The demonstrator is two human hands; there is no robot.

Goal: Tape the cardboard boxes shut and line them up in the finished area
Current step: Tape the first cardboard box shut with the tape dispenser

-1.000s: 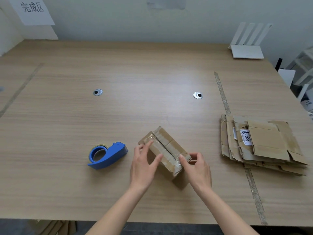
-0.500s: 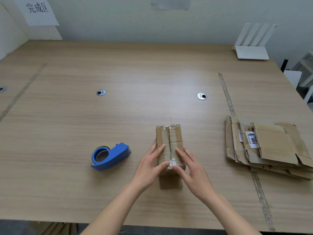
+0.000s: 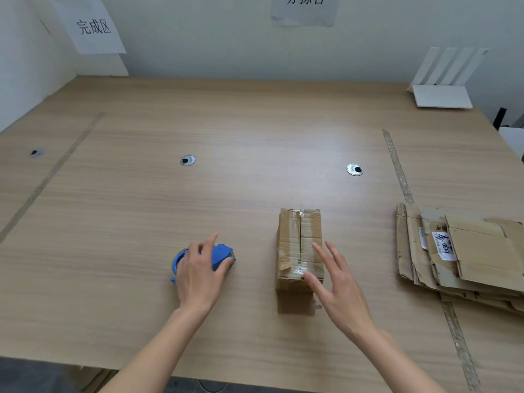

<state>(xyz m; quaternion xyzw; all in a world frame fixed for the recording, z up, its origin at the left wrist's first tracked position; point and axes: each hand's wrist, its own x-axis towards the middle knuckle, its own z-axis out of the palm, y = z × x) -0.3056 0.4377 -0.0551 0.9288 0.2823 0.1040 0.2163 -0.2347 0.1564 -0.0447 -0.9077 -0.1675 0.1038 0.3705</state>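
The closed brown cardboard box, contents hidden, stands under the spread fingers of the right hand, while the left hand grasps the blue plastic tape dispenser.

Under my left hand: smooth blue plastic tape dispenser. Small brown cardboard box is creased, matt, with glossy clear tape. Matt wood-grain laminate table.

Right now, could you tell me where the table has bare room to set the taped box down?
Bare wood lies behind the box and left of the floor-tape line. Crowded: flattened cardboard stack at right; left hand on tape dispenser.
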